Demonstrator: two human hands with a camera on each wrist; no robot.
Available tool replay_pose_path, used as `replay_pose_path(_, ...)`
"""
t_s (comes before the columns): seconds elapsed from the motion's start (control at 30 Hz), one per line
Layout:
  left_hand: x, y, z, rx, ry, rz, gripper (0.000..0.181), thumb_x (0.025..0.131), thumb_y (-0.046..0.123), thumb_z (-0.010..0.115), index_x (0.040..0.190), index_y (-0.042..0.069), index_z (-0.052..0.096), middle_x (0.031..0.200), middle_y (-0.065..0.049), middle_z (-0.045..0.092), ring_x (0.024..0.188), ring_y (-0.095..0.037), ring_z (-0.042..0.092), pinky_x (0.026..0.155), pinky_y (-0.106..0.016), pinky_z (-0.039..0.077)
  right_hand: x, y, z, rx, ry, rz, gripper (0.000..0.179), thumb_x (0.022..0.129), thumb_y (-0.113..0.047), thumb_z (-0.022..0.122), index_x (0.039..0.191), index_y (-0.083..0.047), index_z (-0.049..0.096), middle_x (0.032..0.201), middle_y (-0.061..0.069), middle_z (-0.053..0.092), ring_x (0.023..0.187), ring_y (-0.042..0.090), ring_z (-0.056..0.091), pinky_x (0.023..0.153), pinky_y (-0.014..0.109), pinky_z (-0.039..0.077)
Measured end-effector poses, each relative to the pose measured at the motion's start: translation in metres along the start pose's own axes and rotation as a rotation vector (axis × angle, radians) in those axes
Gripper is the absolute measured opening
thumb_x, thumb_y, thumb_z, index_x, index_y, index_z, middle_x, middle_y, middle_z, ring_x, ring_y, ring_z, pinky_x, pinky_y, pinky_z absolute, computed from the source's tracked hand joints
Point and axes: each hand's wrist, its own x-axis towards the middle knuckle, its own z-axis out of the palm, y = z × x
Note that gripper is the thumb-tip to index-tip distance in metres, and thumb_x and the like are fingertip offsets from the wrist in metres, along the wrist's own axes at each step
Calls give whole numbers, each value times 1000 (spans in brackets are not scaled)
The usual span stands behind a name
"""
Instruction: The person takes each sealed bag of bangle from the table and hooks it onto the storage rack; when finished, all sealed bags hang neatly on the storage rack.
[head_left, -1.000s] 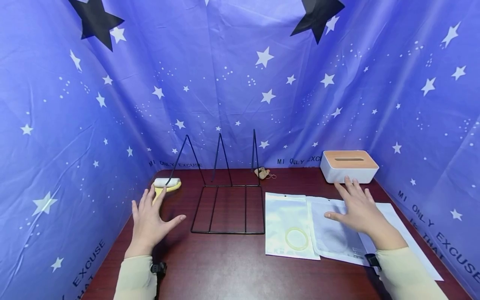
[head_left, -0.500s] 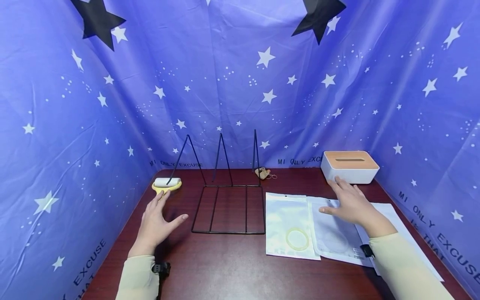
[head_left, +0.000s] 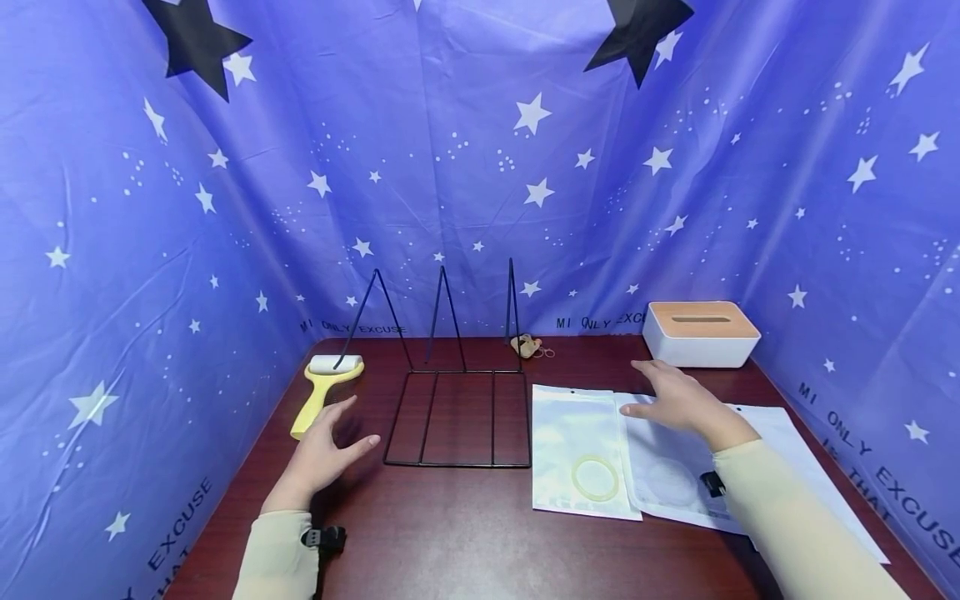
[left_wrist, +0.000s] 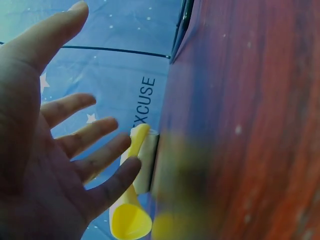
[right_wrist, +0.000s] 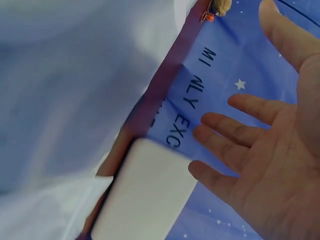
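Observation:
My left hand (head_left: 318, 462) is held above the table with its fingers spread, holding nothing. Just beyond it lies a yellow-handled lint roller (head_left: 321, 385) with a white roll; the left wrist view shows its handle end (left_wrist: 131, 221) past my fingertips. A black wire rack (head_left: 457, 465) with three upright pointed loops stands between my hands. Over the flat white pouches my right hand (head_left: 678, 404) hovers, fingers extended and grasping nothing. Beneath it is the middle pouch (head_left: 660, 471). The left pouch (head_left: 570, 429) shows a pale yellow ring (head_left: 574, 478), on or inside it.
A white tissue box (head_left: 701, 350) with a wooden lid stands at the back right. Behind the rack lies a small tan trinket (head_left: 525, 346) with a cord. Another white sheet or pouch (head_left: 810, 483) lies far right. Starry blue cloth (head_left: 480, 167) encloses the dark red table (head_left: 420, 533).
My left hand has drawn back toward me and slightly right, uncovering the lint roller's handle. My right hand has shifted left, away from the tissue box. The objects stay put.

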Motion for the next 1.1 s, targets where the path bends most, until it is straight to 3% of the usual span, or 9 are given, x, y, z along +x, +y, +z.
replay_pose_path(0.2, -1, 1, 3, -60, -77, -11, 86, 89, 46, 84, 154, 3, 48, 146, -24, 55, 129, -43, 58, 105, -61, 45, 16, -5, 8, 49, -32, -25, 91, 91, -48, 81, 155, 4, 43, 156, 34, 40, 142, 54, 39, 110, 70, 34)
replay_pose_path(0.63, 1, -3, 13, -37, -145, -67, 84, 87, 44, 86, 151, 2, 51, 143, -16, 59, 128, -35, 57, 105, -54, 45, 44, -9, 20, 93, -75, -64, 75, 89, -39, 84, 145, 4, 56, 145, 31, 52, 135, 48, 48, 109, 63, 40)
replay_pose_path(0.87, 2, 0, 18, 19, -154, -54, 79, 85, 42, 88, 146, 1, 57, 135, -13, 63, 121, -31, 60, 100, -52, 48, 52, -7, 27, 109, -117, -52, 69, 88, -32, 86, 141, 4, 60, 143, 28, 56, 136, 48, 48, 110, 62, 39)
replay_pose_path(1.1, 2, 2, 21, 28, -136, -59, 71, 82, 34, 91, 139, 2, 63, 122, -7, 67, 111, -27, 60, 97, -49, 47, 62, -5, 34, 141, -150, -18, 65, 84, -27, 90, 135, 4, 65, 133, 23, 63, 126, 44, 58, 104, 58, 46)
